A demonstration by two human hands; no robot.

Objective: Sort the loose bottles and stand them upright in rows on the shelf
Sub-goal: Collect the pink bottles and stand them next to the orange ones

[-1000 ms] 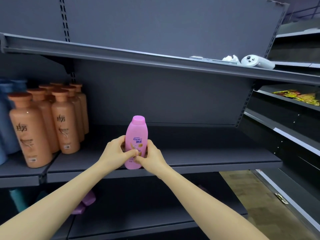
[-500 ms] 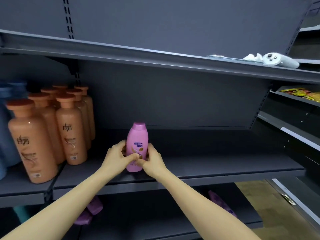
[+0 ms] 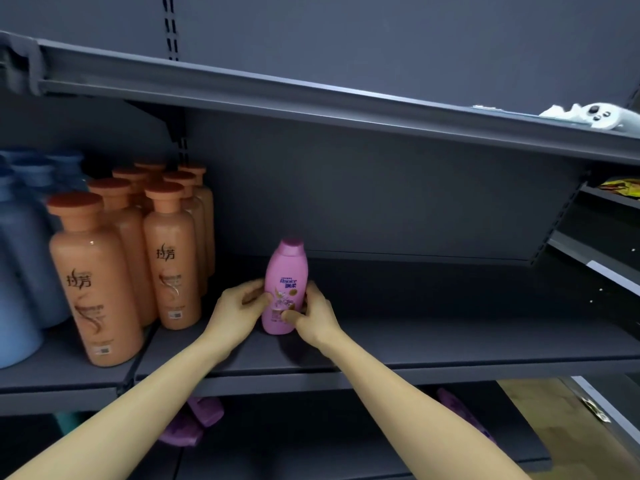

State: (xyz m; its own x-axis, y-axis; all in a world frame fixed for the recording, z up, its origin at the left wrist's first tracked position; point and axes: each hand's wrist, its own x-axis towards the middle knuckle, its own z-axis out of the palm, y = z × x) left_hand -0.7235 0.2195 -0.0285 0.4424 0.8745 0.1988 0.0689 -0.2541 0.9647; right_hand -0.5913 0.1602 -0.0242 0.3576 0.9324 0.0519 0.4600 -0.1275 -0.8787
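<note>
The left hand [image 3: 239, 306] and right hand [image 3: 313, 313] grip the pink bottle [image 3: 285, 289] at its 9 and 3 o'clock. It is upright on the shelf [image 3: 450, 341]. Orange bottles [image 3: 169, 258] stand in rows at its 9 o'clock.

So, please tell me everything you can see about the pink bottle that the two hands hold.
The pink bottle is small, glossy plastic as it looks, with rounded shoulders and a pink cap. Its front label reads Rejoice in white above a flower picture. It stands nearly upright, base seemingly on the dark grey shelf, right of the orange bottles and apart from them. The left hand holds its left side, the right hand its right side, thumbs on the front.
</note>
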